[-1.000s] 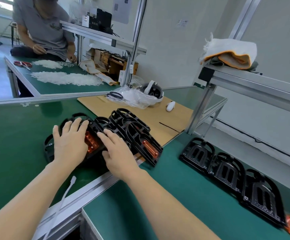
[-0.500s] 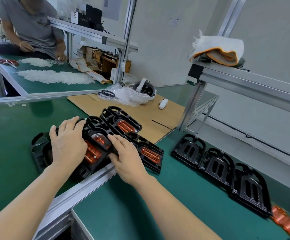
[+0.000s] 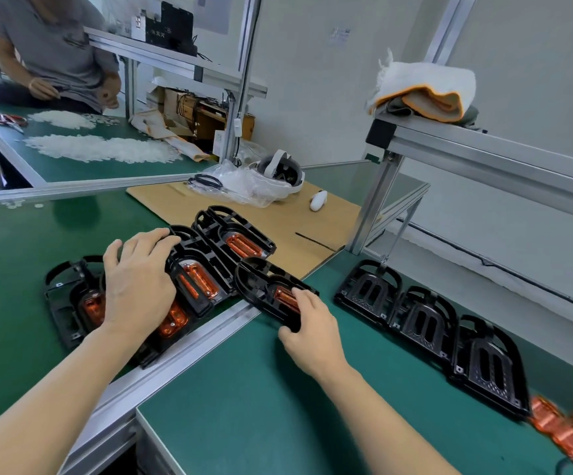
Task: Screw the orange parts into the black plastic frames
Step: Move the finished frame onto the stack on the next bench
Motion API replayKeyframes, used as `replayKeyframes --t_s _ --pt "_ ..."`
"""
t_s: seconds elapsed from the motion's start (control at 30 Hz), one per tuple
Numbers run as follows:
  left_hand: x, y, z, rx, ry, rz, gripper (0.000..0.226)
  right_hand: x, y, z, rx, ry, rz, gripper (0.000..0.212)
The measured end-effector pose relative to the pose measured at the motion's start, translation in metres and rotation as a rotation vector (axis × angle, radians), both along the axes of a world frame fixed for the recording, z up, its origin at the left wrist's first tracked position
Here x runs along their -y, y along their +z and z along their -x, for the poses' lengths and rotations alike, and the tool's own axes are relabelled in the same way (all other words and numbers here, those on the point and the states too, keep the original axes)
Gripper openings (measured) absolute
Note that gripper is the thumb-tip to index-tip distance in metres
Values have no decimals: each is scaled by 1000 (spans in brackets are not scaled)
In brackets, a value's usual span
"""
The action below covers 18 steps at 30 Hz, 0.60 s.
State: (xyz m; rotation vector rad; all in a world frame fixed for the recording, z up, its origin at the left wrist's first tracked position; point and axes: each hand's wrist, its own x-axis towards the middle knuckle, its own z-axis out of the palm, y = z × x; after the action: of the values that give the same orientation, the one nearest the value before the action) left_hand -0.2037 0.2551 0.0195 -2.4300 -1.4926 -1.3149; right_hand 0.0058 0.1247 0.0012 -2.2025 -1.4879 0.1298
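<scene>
Frame in the right hand: the right hand [image 3: 312, 332] pinches a black moulded plastic frame with an orange insert seated in it [image 3: 271, 291], thumb under the near edge and fingers curled over the top by the orange part. The frame is tilted, its near end lifted over the aluminium rail between the two green table mats [image 3: 244, 406].
Left hand: the left hand [image 3: 138, 286] lies spread, fingers fairly straight, on the overlapping pile of fitted black frames [image 3: 196, 279]; its grip clamps nothing, it only presses them down.
How it will handle: judging by the thin ribbed walls, a frame is light and stiff and one hand can carry it. The glossy orange insert looks smooth and perhaps loose until screwed, so the outer rim is the safer place to hold, with the frame kept level so the insert cannot drop out.
Empty frames: three empty black frames [image 3: 422, 323] lie in a row on the right mat, touching one another.
Loose orange parts: a blurred heap of translucent orange parts [image 3: 566, 430] sits at the right edge, just beyond that row.
Screws or driver: none can be made out.
Change from half a second ago: the right hand then rested on the pile; now it has pulled one frame free and is drawing it toward the right mat. The left hand remains on the pile, which has spread out a little.
</scene>
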Motion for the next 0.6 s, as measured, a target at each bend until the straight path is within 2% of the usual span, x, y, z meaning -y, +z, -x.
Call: replayKeyframes --t_s 0.13,0.27,0.43,0.6 --pt "9 9 -8 11 -56 -85 50 7 -2 -7 -4 -52 23 63" --pt "20 11 -28 -82 -198 -128 37 11 -6 -9 -12 -54 36 51" --pt "28 8 -56 -382 -281 15 39 15 -7 -11 27 -10 -4 37" --pt "26 5 -83 -648 -401 -43 46 14 -8 -13 68 0 -77 39"
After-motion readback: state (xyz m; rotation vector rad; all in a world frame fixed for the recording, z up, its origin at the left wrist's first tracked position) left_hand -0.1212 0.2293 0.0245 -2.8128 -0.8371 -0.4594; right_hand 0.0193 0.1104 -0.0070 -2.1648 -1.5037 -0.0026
